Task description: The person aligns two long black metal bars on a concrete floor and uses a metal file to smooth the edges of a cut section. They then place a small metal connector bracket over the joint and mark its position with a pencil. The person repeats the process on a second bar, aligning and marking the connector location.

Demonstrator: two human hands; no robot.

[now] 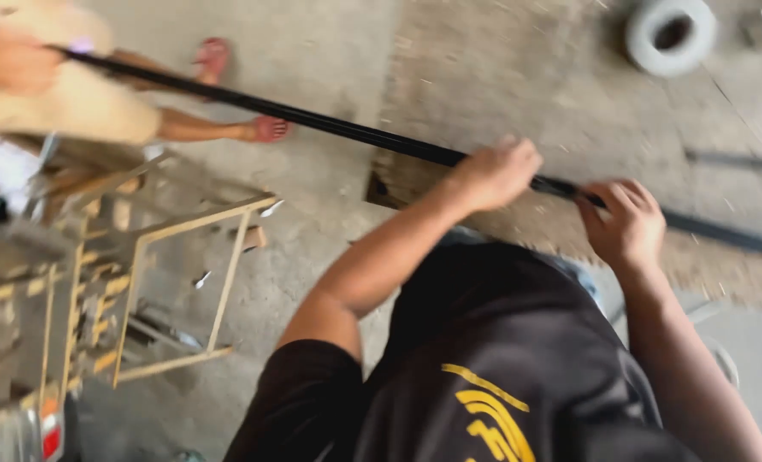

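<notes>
A long black rod (313, 121) runs from the upper left down to the right edge above a concrete floor. My left hand (496, 174) is closed around it near the middle. About a hand's width further right, my right hand (625, 224) grips the same rod with bent fingers. At the far upper left another person's hand (9, 60) holds the rod's other end. My black shirt with a yellow print (492, 376) fills the lower middle.
The other person, in light shorts (73, 94) and red sandals (265, 128), stands at upper left. A metal frame rack (184, 291) lies at left. A grey ring-shaped object (672, 34) sits at upper right. A dark hole (381, 188) marks the floor.
</notes>
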